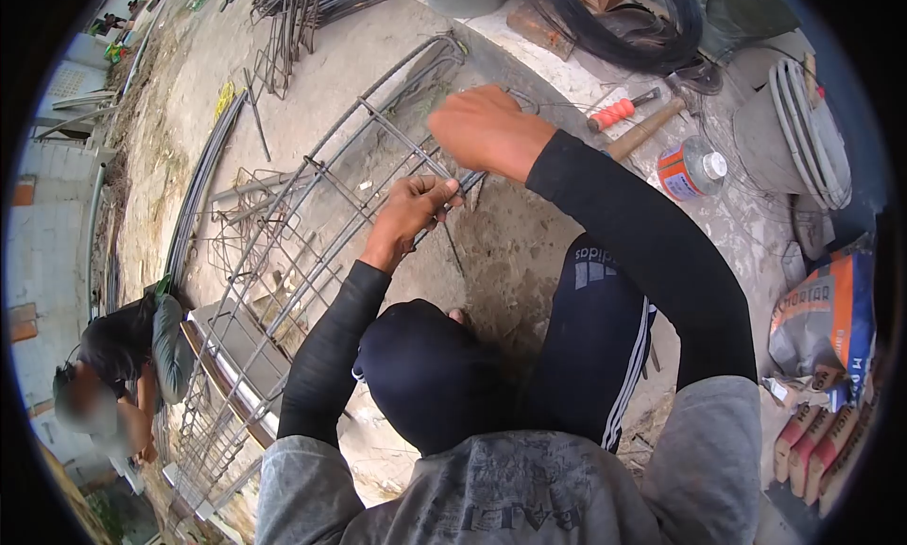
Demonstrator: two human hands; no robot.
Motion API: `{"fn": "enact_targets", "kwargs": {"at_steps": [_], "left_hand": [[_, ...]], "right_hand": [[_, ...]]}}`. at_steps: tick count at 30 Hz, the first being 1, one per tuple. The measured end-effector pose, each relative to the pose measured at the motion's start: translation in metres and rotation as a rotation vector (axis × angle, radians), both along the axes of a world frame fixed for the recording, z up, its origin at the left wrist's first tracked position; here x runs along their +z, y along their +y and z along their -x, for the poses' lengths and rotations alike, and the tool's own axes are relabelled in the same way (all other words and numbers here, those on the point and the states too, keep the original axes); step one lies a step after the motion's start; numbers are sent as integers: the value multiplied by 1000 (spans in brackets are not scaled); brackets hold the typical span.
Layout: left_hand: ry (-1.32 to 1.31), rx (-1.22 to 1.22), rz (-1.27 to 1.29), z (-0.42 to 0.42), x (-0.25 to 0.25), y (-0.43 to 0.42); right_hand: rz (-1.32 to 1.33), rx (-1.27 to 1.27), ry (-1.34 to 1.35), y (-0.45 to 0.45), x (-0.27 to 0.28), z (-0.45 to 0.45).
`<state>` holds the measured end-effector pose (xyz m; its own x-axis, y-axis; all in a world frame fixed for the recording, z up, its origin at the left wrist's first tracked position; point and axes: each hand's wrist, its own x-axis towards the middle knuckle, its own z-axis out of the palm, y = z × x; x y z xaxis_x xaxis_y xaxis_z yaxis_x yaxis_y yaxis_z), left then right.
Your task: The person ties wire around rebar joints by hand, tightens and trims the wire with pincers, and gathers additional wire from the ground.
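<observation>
Metal cage (317,165) is laid from twelve to eight o'clock. By its edge, the left hand (416,208) is pinched shut; the right hand (486,131) is curled shut above. What is held cannot be told.

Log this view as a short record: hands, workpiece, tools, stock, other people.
left_hand: fingers closed at a bar near one end of the cage
right_hand: curled, motion-blurred, beside the left; contents unclear
workpiece: rebar cage, lying diagonally
tools: orange-red-handled tool beside a wooden handle
container: capped bottle, orange label
stock: black wire coil; bent bars
other_person: bent over, at image left
</observation>
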<state>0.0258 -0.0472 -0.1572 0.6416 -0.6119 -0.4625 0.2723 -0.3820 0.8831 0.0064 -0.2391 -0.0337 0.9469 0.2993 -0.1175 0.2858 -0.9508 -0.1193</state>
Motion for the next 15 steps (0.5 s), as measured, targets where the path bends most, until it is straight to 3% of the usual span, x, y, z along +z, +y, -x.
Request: {"fn": "enact_targets", "kwargs": {"at_steps": [5, 15], "left_hand": [[52, 68, 33, 3, 4, -4], [74, 29, 52, -3, -10, -1]], "right_hand": [[148, 41, 234, 20, -9, -21], [96, -45, 299, 36, -17, -24]]}}
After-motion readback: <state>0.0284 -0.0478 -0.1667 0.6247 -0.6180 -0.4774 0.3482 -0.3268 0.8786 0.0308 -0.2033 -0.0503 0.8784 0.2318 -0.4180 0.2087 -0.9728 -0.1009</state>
